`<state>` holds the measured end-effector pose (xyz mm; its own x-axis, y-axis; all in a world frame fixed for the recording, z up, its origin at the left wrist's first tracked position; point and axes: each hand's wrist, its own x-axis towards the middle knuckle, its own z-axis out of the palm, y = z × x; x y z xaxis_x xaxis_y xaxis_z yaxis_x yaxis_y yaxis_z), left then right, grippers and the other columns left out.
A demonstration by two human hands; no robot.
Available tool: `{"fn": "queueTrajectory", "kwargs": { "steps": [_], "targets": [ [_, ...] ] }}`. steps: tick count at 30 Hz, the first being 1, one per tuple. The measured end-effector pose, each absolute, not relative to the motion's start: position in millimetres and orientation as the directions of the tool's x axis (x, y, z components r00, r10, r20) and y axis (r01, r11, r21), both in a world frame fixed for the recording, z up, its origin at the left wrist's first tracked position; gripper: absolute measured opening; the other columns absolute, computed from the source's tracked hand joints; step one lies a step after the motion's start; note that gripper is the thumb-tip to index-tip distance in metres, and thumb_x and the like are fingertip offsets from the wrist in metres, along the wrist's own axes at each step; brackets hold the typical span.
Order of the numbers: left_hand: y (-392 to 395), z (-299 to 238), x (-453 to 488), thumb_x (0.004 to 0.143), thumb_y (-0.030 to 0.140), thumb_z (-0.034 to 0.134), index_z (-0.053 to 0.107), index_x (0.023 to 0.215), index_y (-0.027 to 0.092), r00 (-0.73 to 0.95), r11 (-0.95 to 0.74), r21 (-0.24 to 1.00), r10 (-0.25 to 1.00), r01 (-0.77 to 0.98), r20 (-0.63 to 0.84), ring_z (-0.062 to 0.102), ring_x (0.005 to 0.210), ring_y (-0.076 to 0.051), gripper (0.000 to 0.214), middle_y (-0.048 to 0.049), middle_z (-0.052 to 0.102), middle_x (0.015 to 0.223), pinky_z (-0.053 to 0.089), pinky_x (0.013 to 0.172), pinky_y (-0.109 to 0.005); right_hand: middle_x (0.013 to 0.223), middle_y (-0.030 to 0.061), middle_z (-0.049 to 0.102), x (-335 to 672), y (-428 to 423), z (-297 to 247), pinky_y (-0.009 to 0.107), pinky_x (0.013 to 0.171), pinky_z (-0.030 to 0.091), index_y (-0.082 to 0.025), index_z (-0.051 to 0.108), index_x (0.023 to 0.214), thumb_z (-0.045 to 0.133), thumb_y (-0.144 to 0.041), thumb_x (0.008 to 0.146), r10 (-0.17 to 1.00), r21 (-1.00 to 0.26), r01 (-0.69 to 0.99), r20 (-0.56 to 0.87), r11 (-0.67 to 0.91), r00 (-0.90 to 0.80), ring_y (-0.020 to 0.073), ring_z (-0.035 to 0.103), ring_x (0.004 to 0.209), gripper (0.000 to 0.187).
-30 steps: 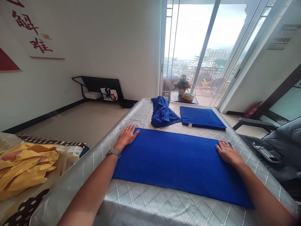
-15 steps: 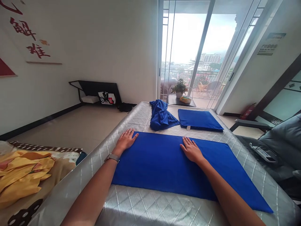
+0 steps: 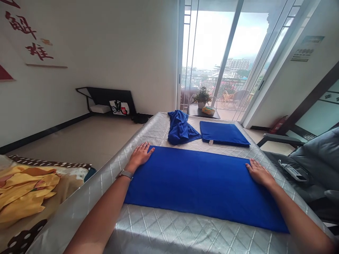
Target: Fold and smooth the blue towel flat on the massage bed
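Observation:
A long blue towel (image 3: 201, 183) lies flat across a silver quilted mattress (image 3: 169, 233). My left hand (image 3: 139, 154) rests open and flat on the towel's far left corner; a watch sits on that wrist. My right hand (image 3: 258, 173) lies open and flat on the towel's far right end. Behind the towel, a crumpled blue towel (image 3: 180, 127) sits beside a neatly folded blue towel (image 3: 222, 133).
A yellow patterned blanket (image 3: 23, 190) lies at the left. A grey chair with a remote (image 3: 293, 171) stands at the right. Past the mattress are a small table with a potted plant (image 3: 202, 97) and glass balcony doors. A black shelf (image 3: 108, 97) leans on the far wall.
My right hand slid from the towel's right end to its middle, then back out to the right end. My left hand stayed on the left corner.

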<state>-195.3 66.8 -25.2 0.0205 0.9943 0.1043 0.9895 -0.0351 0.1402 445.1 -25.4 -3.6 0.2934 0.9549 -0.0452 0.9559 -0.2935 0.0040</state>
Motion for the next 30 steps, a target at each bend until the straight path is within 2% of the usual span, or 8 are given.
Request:
{"fn": "queueTrajectory", "kwargs": {
  "steps": [3,5,8,12,18,22,26,30],
  "targets": [
    [66.5,-24.5,-194.7,0.099,0.066,0.015,0.026,0.157,0.014,0.021,-0.038,0.148,0.993,0.988,0.115,0.019,0.151,-0.026,0.079,-0.0087,0.022,0.163,0.012,0.123,-0.047,0.162,0.0131,0.024,409.6,-28.9,11.7,0.049,0.122,0.017,-0.002,0.029,0.154,0.015,-0.039,0.1,0.948,0.086,0.944,0.016,-0.319,0.319,0.0287,0.02,0.15,0.067],
    [66.3,-24.1,-194.5,0.099,0.066,0.015,0.026,0.157,0.014,0.019,-0.036,0.152,0.993,0.988,0.114,0.018,0.151,-0.026,0.079,-0.0089,0.022,0.163,0.011,0.123,-0.047,0.161,0.0141,0.027,371.2,-34.7,19.5,0.047,0.122,0.015,-0.001,0.032,0.153,0.016,-0.034,0.1,0.967,0.112,0.963,0.103,-0.244,0.233,0.0277,0.019,0.15,0.064],
    [66.2,-23.7,-194.3,0.099,0.065,0.016,0.027,0.157,0.014,0.012,-0.028,0.144,0.994,0.989,0.11,0.019,0.151,-0.026,0.078,-0.0094,0.022,0.163,0.011,0.123,-0.046,0.161,0.0135,0.028,301.9,-47.4,24.9,0.042,0.122,0.016,-0.004,0.03,0.154,0.018,-0.036,0.101,0.995,0.044,0.998,0.089,-0.041,0.037,0.0232,0.019,0.15,0.063],
    [66.4,-23.2,-192.7,0.101,0.062,0.016,0.028,0.157,0.014,0.012,-0.027,0.13,0.993,0.991,0.115,0.021,0.15,-0.027,0.075,-0.0103,0.024,0.163,0.014,0.122,-0.047,0.163,0.0066,0.023,226.7,-61.1,24.1,0.039,0.123,0.014,-0.011,0.027,0.156,0.014,-0.047,0.102,0.985,-0.091,0.982,0.052,0.166,-0.162,0.0181,0.015,0.151,0.066],
    [62.5,-19.7,-191.2,0.102,0.058,0.02,0.028,0.156,0.011,0.008,-0.027,0.134,0.99,0.991,0.142,0.023,0.15,-0.027,0.072,-0.0129,0.025,0.162,0.017,0.122,-0.045,0.164,0.005,0.016,203.8,-60.2,13.3,0.04,0.124,0.008,-0.012,0.021,0.158,0.012,-0.054,0.101,0.989,-0.129,0.981,-0.005,0.144,-0.146,0.0172,0.009,0.152,0.071],
    [53.6,-6.5,-184.5,0.103,0.053,0.024,0.034,0.154,0.009,0.02,-0.047,0.091,0.961,0.995,0.276,0.026,0.149,-0.028,0.068,-0.0144,0.029,0.161,0.018,0.122,-0.046,0.164,0.0053,0.015,207.0,-59.4,10.6,0.04,0.124,0.007,-0.011,0.018,0.158,0.013,-0.054,0.101,0.99,-0.126,0.983,-0.014,0.135,-0.137,0.0176,0.009,0.152,0.071],
    [32.2,13.4,-130.5,0.105,0.045,0.02,0.045,0.147,0.007,0.164,-0.21,0.104,0.927,0.972,0.338,0.029,0.147,-0.028,0.062,-0.0156,0.036,0.157,0.022,0.121,-0.046,0.164,0.0058,0.016,204.7,-61.6,12.5,0.04,0.123,0.007,-0.012,0.02,0.158,0.014,-0.051,0.102,0.991,-0.146,0.981,-0.005,0.128,-0.131,0.0181,0.011,0.152,0.068],
    [-8.3,13.4,-29.0,0.105,0.052,0.018,0.037,0.153,0.013,0.505,-0.554,0.153,0.82,0.818,0.271,0.028,0.148,-0.022,0.065,-0.0124,0.034,0.158,0.023,0.122,-0.042,0.164,0.0069,0.019,204.8,-62.6,11.4,0.04,0.123,0.007,-0.013,0.023,0.158,0.016,-0.047,0.102,0.991,-0.176,0.975,0.017,0.132,-0.132,0.019,0.013,0.151,0.065]
  ]
}}
